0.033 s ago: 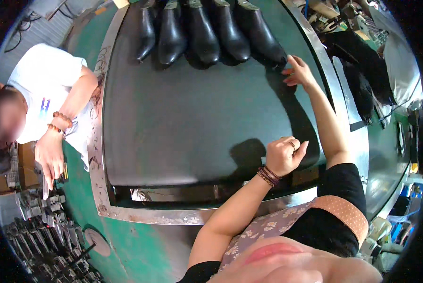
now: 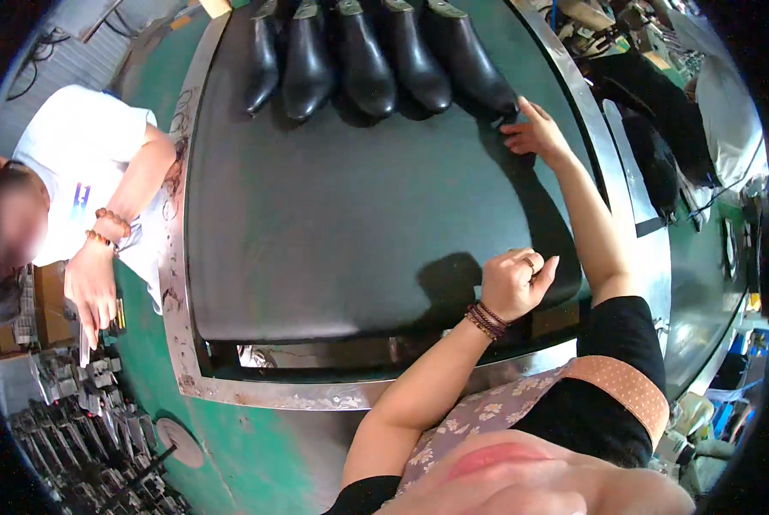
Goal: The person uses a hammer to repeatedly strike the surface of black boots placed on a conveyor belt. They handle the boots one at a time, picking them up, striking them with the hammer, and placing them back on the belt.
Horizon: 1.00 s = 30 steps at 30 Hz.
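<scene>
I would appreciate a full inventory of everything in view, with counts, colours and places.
Shoe forms: five, glossy black, in a row at the far end
Work surface: one, dark grey, centre
Metal frame: one, silvery, around the work surface
Co-worker: one, white shirt, left
Co-worker's bracelets: two, orange-brown, on one wrist
Metal parts: many, grey, lower left
Round disc: one, greyish, beside the metal parts
Floor: green, lower left
Clutter: uncountable, mixed colours, right edge
Apron: one, mauve floral, on the wearer
Sleeves: two, black, on the wearer
Right hand: one, bare, at the rightmost form's toe; contact unclear
Left hand: one, bare, curled, over the near edge
</scene>
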### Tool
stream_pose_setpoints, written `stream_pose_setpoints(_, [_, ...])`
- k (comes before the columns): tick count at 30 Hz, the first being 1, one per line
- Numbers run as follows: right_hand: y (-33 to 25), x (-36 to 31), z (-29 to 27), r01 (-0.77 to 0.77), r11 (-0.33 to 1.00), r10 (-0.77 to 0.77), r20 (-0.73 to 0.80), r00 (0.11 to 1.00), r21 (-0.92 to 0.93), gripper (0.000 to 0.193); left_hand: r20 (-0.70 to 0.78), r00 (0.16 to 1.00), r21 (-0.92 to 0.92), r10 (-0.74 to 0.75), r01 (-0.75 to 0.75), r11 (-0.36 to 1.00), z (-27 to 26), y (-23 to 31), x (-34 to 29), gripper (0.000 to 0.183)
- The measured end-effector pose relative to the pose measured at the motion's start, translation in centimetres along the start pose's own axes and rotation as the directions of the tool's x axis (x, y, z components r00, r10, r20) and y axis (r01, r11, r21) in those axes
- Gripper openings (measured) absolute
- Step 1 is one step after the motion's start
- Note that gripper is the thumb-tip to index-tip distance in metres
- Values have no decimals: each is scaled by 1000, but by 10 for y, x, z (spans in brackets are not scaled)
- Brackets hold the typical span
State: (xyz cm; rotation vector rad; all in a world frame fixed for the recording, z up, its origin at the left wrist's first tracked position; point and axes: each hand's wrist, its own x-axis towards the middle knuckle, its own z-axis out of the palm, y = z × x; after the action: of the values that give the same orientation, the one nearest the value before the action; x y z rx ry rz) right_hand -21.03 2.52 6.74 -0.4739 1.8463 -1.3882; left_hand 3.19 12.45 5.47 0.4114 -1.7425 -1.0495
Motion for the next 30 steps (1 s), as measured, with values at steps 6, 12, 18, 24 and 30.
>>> stream_pose_setpoints(6, [10, 48, 24, -12, 831, -14, 42, 999, 556, 43, 72, 997, 15, -24, 23, 1000, 3, 0, -1, 40])
stream_pose_setpoints(12, [4, 52, 75, 92, 603, 3, -117, 993, 793, 34, 53, 997, -28, -61, 63, 998, 0, 2, -2, 38])
stream_pose_setpoints(18, [-71, 185, 84, 113, 771, -91, -67, 994, 627, 33, 107, 990, -36, -87, 91, 995, 5, 1, -9, 29])
stream_pose_setpoints(24, [-72, 214, 111, 340, 856, -346, 56, 937, -389, 47, 108, 988, 21, -113, 112, 994, -2, -8, -8, 21])
stream_pose_setpoints(30, [-16, 126, 128, 438, 629, -650, -125, 750, -642, 53, 158, 983, 49, -96, 90, 995, -1, -11, -8, 21])
